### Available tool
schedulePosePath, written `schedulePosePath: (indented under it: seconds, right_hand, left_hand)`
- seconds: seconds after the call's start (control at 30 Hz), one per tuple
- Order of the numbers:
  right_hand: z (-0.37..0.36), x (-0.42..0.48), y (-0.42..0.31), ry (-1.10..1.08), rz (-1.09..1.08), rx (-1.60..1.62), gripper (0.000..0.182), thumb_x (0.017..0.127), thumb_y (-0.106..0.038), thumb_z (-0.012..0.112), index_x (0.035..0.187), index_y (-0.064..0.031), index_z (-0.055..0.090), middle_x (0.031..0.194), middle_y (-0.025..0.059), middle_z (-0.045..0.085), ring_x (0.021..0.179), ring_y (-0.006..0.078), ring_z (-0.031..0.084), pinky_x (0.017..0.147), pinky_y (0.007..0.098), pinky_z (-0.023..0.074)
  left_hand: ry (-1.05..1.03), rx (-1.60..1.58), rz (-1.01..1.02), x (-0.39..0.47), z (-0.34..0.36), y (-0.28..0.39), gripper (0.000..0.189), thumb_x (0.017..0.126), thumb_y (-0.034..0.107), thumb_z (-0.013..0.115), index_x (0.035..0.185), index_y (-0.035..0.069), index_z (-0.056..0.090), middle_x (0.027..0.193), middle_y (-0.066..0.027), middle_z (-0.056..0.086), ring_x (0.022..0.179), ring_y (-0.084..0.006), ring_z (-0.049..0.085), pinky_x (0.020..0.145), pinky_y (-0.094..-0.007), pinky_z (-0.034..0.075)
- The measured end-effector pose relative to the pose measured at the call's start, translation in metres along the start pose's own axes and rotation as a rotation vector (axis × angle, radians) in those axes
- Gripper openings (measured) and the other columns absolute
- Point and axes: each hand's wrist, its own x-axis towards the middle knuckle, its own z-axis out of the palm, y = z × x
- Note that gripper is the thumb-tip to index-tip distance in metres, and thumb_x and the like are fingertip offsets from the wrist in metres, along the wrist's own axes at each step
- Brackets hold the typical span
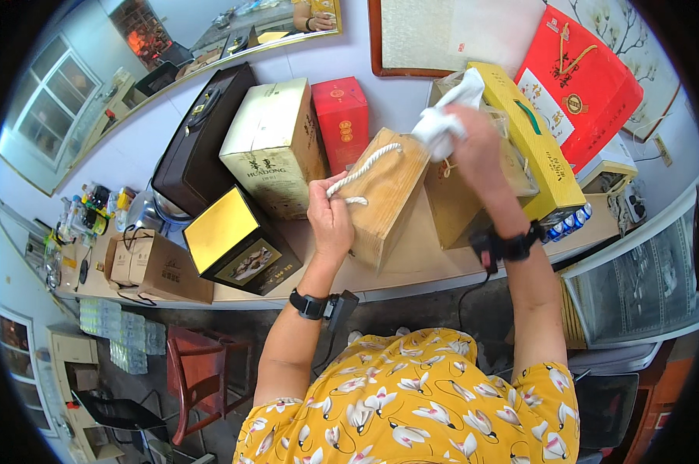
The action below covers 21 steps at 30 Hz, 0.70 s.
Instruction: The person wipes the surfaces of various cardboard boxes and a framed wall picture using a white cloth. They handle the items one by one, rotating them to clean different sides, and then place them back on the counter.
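Note:
A wooden box point(389, 191) with a twisted white rope handle point(365, 168) stands tilted on the counter before me. My left hand point(332, 219) grips the rope handle at the box's left edge. In my right hand point(478, 148), blurred by motion, is a bunched white cloth point(442, 124) at the box's upper right corner. Just right of the wooden box stands a gold-brown box point(455, 211) under clear plastic, partly hidden by my right forearm. Beyond it leans a long yellow box point(538, 142) with a green handle.
Along the wall stand a red box point(343, 124), a cream carton point(274, 139) and a dark brown case point(201, 139). A black-and-gold box point(239, 243) and a brown paper bag point(158, 264) sit near the counter's front edge. A red gift bag point(581, 87) leans at right; a wooden chair point(201, 377) is below.

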Motion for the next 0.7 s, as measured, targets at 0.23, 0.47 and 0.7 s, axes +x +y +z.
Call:
schedulePosePath:
  seconds: [0.23,0.47,0.7]
  right_hand:
    - [0.019,-0.049,-0.064,-0.432,-0.115,0.312,0.023,0.075,0.0,0.066,0.098,-0.0019,0.066,0.114,0.015,0.064,0.11,0.0326,0.061,0.094,0.0382,0.0485]
    - [0.052,-0.021,0.014,-0.415,0.147,0.051,0.025,0.078,-0.001,0.064,0.103,-0.0025,0.063,0.11,0.0194,0.064,0.103,0.0368,0.061,0.087,0.0409,0.0502]
    - [0.036,-0.046,-0.015,-0.321,0.051,0.093,0.048,0.08,0.005,0.058,0.126,-0.0071,0.057,0.121,0.0204,0.061,0.111,0.0367,0.059,0.097,0.0398,0.0467]
  left_hand:
    - [-0.004,-0.008,-0.045,-0.002,-0.001,0.0,0.023,0.084,0.0,0.038,0.101,-0.004,0.054,0.103,-0.0204,0.067,0.091,-0.0238,0.064,0.084,-0.0352,0.05]
    - [-0.011,-0.032,-0.006,0.001,0.002,0.003,0.022,0.084,0.0,0.038,0.1,-0.004,0.053,0.107,-0.0217,0.067,0.094,-0.026,0.065,0.086,-0.0363,0.05]
    - [0.024,-0.092,-0.021,-0.003,0.002,-0.006,0.024,0.084,0.0,0.036,0.1,-0.003,0.053,0.109,-0.0217,0.067,0.098,-0.0267,0.064,0.088,-0.0362,0.049]
